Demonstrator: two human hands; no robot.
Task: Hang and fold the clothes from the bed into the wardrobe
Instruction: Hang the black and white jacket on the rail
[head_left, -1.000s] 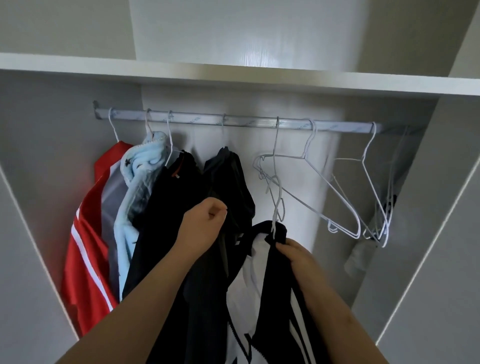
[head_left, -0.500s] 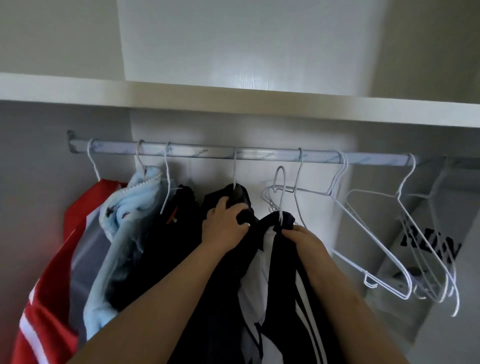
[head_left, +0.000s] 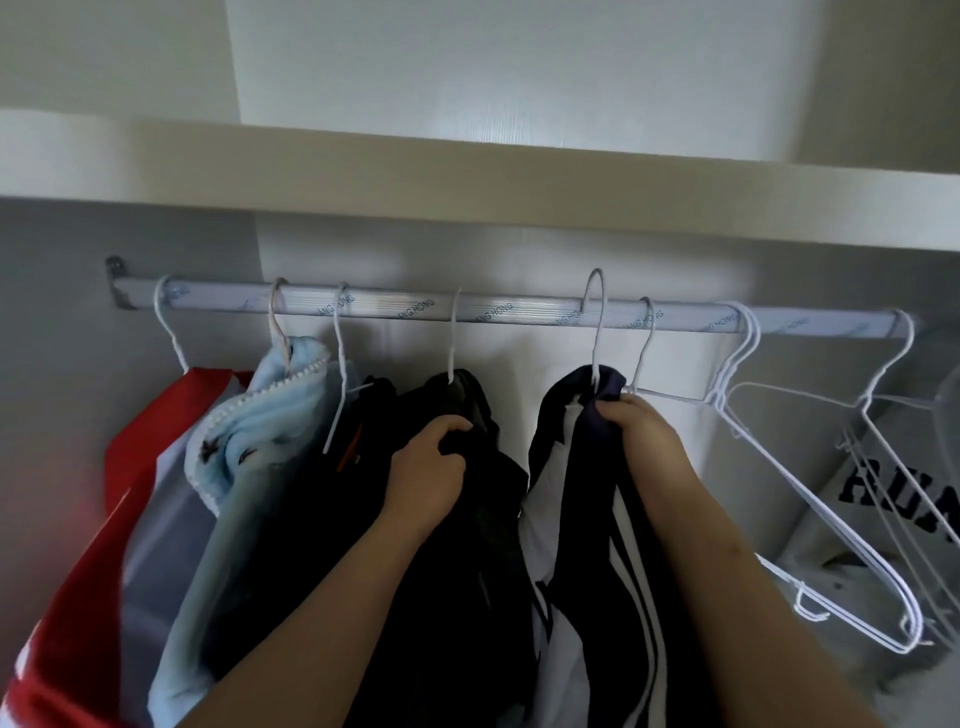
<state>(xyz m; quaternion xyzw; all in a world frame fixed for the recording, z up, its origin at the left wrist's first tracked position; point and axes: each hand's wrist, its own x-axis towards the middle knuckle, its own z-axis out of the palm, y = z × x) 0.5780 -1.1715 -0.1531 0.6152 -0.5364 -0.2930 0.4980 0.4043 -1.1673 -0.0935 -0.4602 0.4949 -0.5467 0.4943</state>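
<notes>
A silver rail runs across the wardrobe under a white shelf. My right hand grips the collar of a navy and white striped garment on a white wire hanger, whose hook stands at the rail, just above its top edge. My left hand grips the shoulder of a black garment hanging just to the left, holding it aside. Further left hang another black garment, a light blue fleece and a red and grey jacket.
Several bare white wire hangers hang on the rail's right part. Behind them at the lower right lies a grey cloth with dark letters. The wardrobe's left wall stands close to the red jacket.
My right hand has lifted the striped garment's hanger from well below the rail up to it. My left hand moved up onto the black garment's shoulder. My head moved closer and tilted up.
</notes>
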